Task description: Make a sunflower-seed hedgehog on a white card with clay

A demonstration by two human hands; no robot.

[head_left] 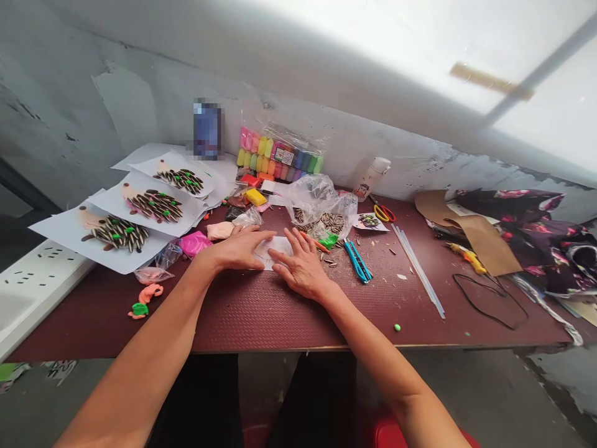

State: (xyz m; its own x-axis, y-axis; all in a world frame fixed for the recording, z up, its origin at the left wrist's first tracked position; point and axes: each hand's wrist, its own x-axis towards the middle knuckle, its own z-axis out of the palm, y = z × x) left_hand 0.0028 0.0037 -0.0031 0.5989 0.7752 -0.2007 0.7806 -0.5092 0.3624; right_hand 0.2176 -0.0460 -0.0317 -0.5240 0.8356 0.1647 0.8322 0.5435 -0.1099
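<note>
The small white card (263, 254) lies on the near-middle part of the bench (224, 317), between your two hands, with faint marks on its face. Your left hand (242, 247) is at the card's left side, its grip apart: index finger and thumb stand away from each other with the paper showing between them. Your right hand (302, 264) reaches over the card's right side, its grip apart too, fingers spread and palm down.

Just beyond your left hand you have a lump of peach clay (220, 231), with pink clay (194, 244) to its left. Beyond your right hand, striped seeds (326, 221) lie in and around a clear plastic bag (310, 191), green clay (329, 241) at its near side. A blue utility knife (357, 261) rests to the right of that hand.

Farther left, three white sheets carry seed-covered hedgehog figures (153, 204). On the far side a pack of coloured clay (280, 155) leans by the wall, and a white bottle (375, 174) stands to its right. Farther right lie clear sticks (418, 270) and a yellow glue gun (470, 259).
</note>
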